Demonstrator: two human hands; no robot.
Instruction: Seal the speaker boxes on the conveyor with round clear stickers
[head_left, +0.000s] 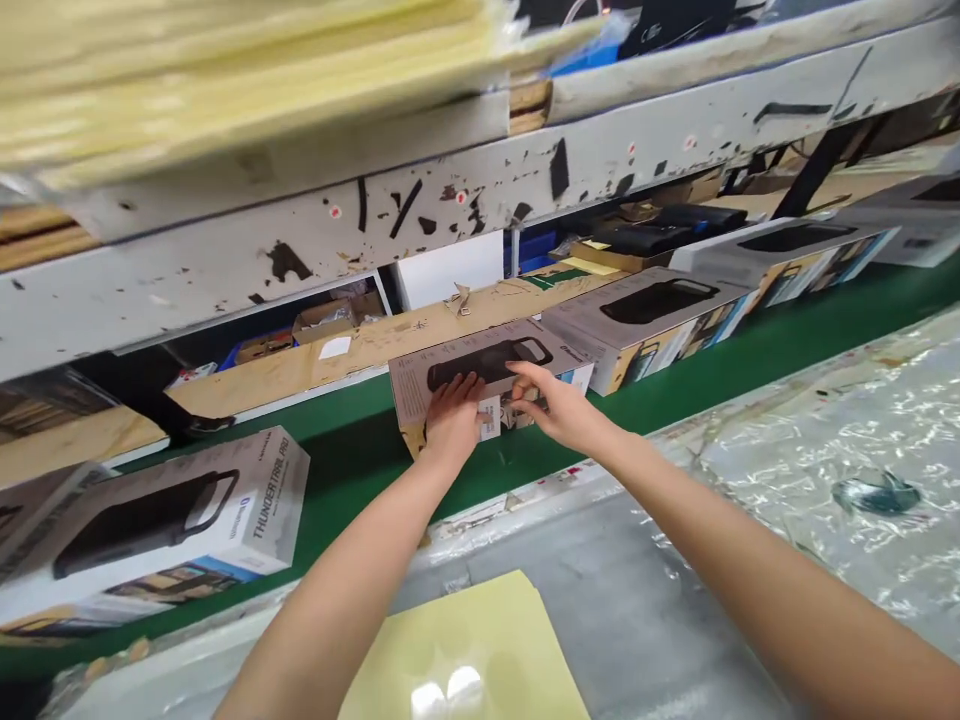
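Observation:
A printed speaker box [416, 390] lies on the green conveyor belt [345, 460] in front of me, a dark speaker pictured on its top. My left hand [452, 418] rests on the box's top and near edge, fingers stretched out flat. Just right of those fingers, a white label [490, 418] shows on the box's near side. At the same side, my right hand [551, 402] is half curled, thumb and forefinger apart, with nothing visible between them. Whether its fingertips touch the box is unclear. Below my forearms is a yellow sheet [472, 640] with two shiny patches.
More boxes stand along the belt, one to the left [262, 500] and others to the right [652, 310]. A worn white shelf beam [300, 240] crosses above, with a blurred yellow stack [247, 80] on it. Clear plastic [810, 480] covers the near surface at right.

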